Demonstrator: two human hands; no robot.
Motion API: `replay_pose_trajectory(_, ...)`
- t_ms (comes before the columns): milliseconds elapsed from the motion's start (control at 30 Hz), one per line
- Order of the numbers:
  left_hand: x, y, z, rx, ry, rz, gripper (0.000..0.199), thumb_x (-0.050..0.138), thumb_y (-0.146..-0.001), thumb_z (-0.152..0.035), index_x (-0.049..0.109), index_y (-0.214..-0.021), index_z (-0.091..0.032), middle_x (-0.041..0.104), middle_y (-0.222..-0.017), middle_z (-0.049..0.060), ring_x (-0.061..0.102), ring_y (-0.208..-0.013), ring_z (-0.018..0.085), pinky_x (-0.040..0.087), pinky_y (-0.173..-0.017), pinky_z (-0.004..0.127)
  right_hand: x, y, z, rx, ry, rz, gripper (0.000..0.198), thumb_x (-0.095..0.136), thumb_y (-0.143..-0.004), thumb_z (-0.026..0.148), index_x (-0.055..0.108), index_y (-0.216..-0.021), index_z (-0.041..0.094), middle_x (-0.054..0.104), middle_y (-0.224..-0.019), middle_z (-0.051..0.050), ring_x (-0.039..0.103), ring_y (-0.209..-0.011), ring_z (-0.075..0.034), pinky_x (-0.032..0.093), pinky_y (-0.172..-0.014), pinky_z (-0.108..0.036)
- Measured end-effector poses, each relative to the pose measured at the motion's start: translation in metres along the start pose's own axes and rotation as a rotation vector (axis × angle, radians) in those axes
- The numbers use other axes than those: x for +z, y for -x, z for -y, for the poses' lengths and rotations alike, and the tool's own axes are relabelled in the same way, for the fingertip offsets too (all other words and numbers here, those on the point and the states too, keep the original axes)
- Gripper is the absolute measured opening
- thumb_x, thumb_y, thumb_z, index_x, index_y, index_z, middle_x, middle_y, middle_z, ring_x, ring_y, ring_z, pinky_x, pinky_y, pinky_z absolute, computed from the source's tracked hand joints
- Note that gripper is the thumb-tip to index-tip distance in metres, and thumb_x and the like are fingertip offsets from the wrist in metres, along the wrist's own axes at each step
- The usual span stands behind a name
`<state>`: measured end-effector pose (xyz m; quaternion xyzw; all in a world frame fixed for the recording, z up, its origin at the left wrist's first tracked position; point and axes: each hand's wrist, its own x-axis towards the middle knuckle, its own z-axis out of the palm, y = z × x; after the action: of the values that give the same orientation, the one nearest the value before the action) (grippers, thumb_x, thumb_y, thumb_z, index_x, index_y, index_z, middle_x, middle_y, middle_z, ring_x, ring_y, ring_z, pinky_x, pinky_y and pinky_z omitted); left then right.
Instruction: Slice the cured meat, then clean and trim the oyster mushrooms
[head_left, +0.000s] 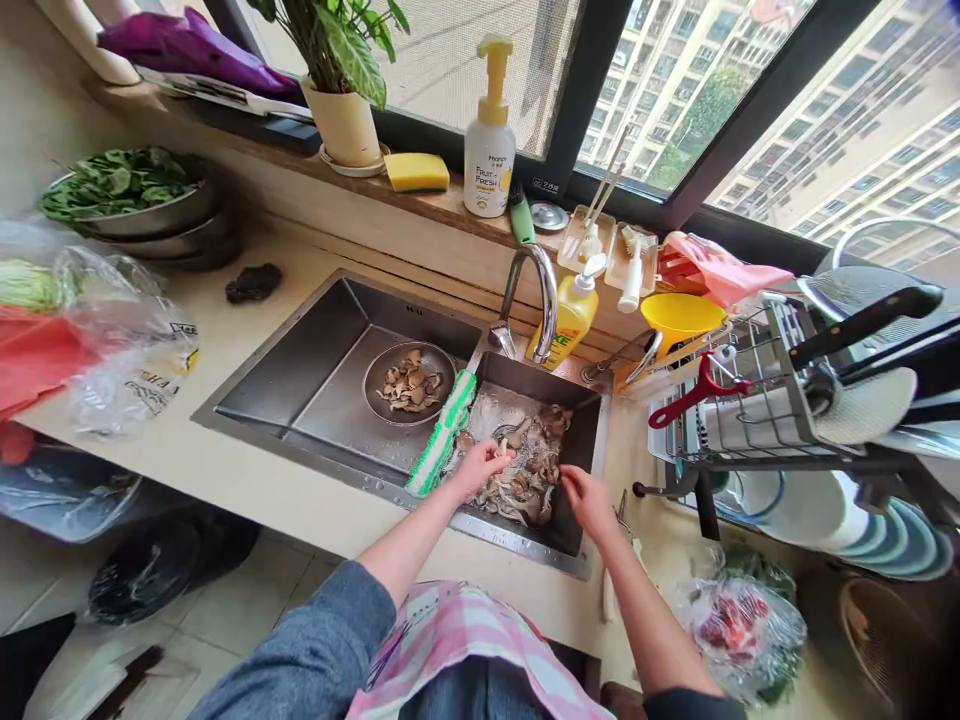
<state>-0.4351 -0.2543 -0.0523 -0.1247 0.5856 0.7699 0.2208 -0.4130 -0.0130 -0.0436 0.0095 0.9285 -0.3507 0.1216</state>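
Both my hands are down in the right basin of a steel double sink (247, 400), which holds a pile of wet brown mushrooms (525, 480). My left hand (480, 466) pinches a pale mushroom piece at the pile's left edge. My right hand (589, 497) has its fingers among the mushrooms on the right side; what it grips I cannot tell. In the left basin sits a round metal bowl (375, 372) with several torn mushroom pieces. A green-and-white cloth (442, 432) hangs over the divider between the basins.
A curved tap (536, 290) and yellow dish-soap bottle (574, 315) stand behind the sink. A dish rack (765, 400) with a knife and plates fills the right. Bowls of greens (120, 190) and plastic bags (112, 340) lie left. A bagged item (739, 625) sits near my right elbow.
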Motion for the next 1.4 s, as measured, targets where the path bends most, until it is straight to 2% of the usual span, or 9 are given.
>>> replay_pose_trajectory(133, 0.001, 0.006, -0.002, 0.046, -0.024, 0.012, 0.037, 0.07, -0.065, -0.04, 0.053, -0.088, -0.017, 0.062, -0.067, -0.001, 0.058, -0.06, 0.011, 0.044, -0.058, 0.022, -0.031, 0.076, -0.041, 0.279, 0.455, -0.127, 0.041, 0.041, -0.084, 0.041, 0.055, -0.113, 0.017, 0.064, -0.1, -0.012, 0.061, -0.091, -0.026, 0.046, -0.077, -0.037)
replay_pose_trajectory(267, 0.005, 0.014, -0.006, -0.06, 0.177, 0.055, 0.043, 0.061, -0.074, -0.048, 0.056, -0.103, -0.016, 0.064, -0.079, 0.004, 0.059, -0.064, 0.012, 0.048, -0.06, 0.025, -0.034, 0.127, -0.056, 0.331, 0.693, -0.072, 0.056, 0.046, -0.082, 0.05, 0.049, -0.123, 0.012, 0.061, -0.101, -0.017, 0.06, -0.094, -0.029, 0.044, -0.08, -0.039)
replay_pose_trajectory(433, 0.011, 0.023, -0.013, -0.163, 0.364, 0.102, 0.039, 0.071, -0.069, -0.034, 0.06, -0.101, -0.015, 0.066, -0.092, 0.008, 0.062, -0.073, 0.013, 0.051, -0.07, 0.031, -0.019, 0.135, -0.035, 0.427, 0.679, -0.056, 0.077, 0.047, -0.074, 0.062, 0.037, -0.132, 0.012, 0.059, -0.1, -0.019, 0.058, -0.096, -0.035, 0.045, -0.075, -0.044)
replay_pose_trajectory(533, 0.017, 0.025, -0.017, -0.174, 0.37, 0.062, 0.034, 0.077, -0.063, -0.026, 0.063, -0.091, -0.013, 0.067, -0.084, 0.006, 0.061, -0.068, 0.011, 0.051, -0.072, 0.031, -0.016, 0.128, -0.025, 0.468, 0.694, -0.059, 0.074, 0.052, -0.072, 0.049, 0.034, -0.134, 0.011, 0.058, -0.102, -0.02, 0.058, -0.096, -0.037, 0.044, -0.075, -0.046)
replay_pose_trajectory(667, 0.026, 0.028, -0.019, -0.142, 0.345, -0.09, 0.033, 0.08, -0.057, -0.023, 0.06, -0.081, -0.013, 0.065, -0.076, 0.002, 0.058, -0.059, 0.008, 0.049, -0.068, 0.028, -0.026, 0.123, -0.033, 0.408, 0.586, -0.112, 0.069, 0.05, -0.07, 0.036, 0.038, -0.129, 0.004, 0.057, -0.102, -0.023, 0.056, -0.1, -0.036, 0.043, -0.083, -0.044)
replay_pose_trajectory(800, 0.029, 0.034, -0.018, -0.115, 0.32, -0.175, 0.036, 0.08, -0.055, -0.027, 0.054, -0.077, -0.014, 0.06, -0.064, -0.003, 0.053, -0.051, 0.006, 0.045, -0.058, 0.023, -0.04, 0.119, -0.038, 0.221, 0.2, -0.152, 0.063, 0.043, -0.069, 0.036, 0.036, -0.128, 0.015, 0.055, -0.116, -0.016, 0.054, -0.108, -0.029, 0.043, -0.09, -0.04)
replay_pose_trajectory(967, 0.015, 0.048, -0.032, 0.003, 0.316, -0.172, 0.039, 0.078, -0.059, -0.029, 0.052, -0.084, -0.015, 0.064, -0.074, 0.001, 0.059, -0.062, 0.009, 0.04, -0.052, 0.018, -0.033, 0.101, 0.017, -0.029, -0.111, 0.009, 0.057, 0.046, -0.07, 0.034, 0.039, -0.125, 0.02, 0.056, -0.116, -0.009, 0.055, -0.105, -0.022, 0.043, -0.091, -0.034)
replay_pose_trajectory(1167, -0.068, 0.08, -0.064, 0.129, 0.43, -0.191, 0.042, 0.074, -0.065, -0.036, 0.053, -0.096, -0.017, 0.062, -0.075, -0.001, 0.058, -0.059, 0.007, 0.035, -0.045, 0.014, 0.04, 0.058, 0.139, -0.258, -0.156, 0.228, 0.053, 0.053, -0.072, 0.036, 0.045, -0.122, 0.019, 0.06, -0.105, -0.007, 0.058, -0.095, -0.021, 0.046, -0.083, -0.031)
replay_pose_trajectory(1400, -0.259, 0.167, -0.085, 0.238, 0.421, -0.4, 0.034, 0.074, -0.063, -0.033, 0.053, -0.083, -0.014, 0.061, -0.073, 0.001, 0.054, -0.057, 0.005, 0.033, -0.046, 0.014, 0.184, 0.012, 0.311, -0.458, -0.116, 0.495, 0.048, 0.055, -0.071, 0.035, 0.049, -0.115, 0.017, 0.061, -0.089, -0.004, 0.056, -0.079, -0.019, 0.044, -0.072, -0.029)
